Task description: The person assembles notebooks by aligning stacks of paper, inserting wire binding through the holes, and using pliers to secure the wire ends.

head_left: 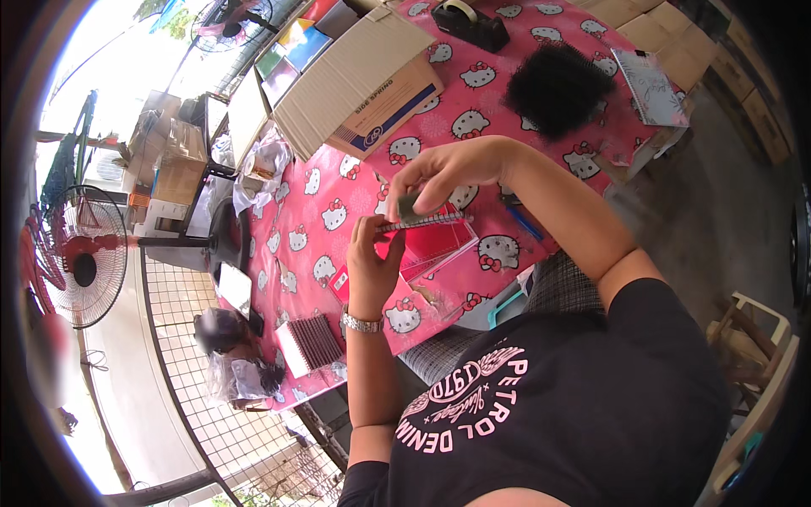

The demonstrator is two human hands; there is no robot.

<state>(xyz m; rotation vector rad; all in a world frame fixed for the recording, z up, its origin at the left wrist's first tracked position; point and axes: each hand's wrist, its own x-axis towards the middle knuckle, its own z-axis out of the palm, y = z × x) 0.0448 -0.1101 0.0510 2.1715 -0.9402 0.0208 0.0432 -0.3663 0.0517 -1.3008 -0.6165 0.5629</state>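
A red spiral-bound notebook (436, 242) lies in front of me on the pink patterned tablecloth, over other red covers or sheets. My left hand (372, 253) is closed on the left end of its bound edge, thumb and fingers around the spiral (431, 220). Above that edge, my right hand (443, 179) is bent down from the right and pinches a small dark green block (408, 208). The block is at or just over the spiral; I cannot tell whether they touch. My right fingertips are partly hidden behind the block.
A cardboard box (376, 106) with folders stands at the far left. Black spiral coils (557, 89), a light-covered notebook (649, 87) and a tape dispenser (470, 27) lie at the far right. Stacked spiral notebooks (311, 345) sit near the left edge, by a fan (83, 269).
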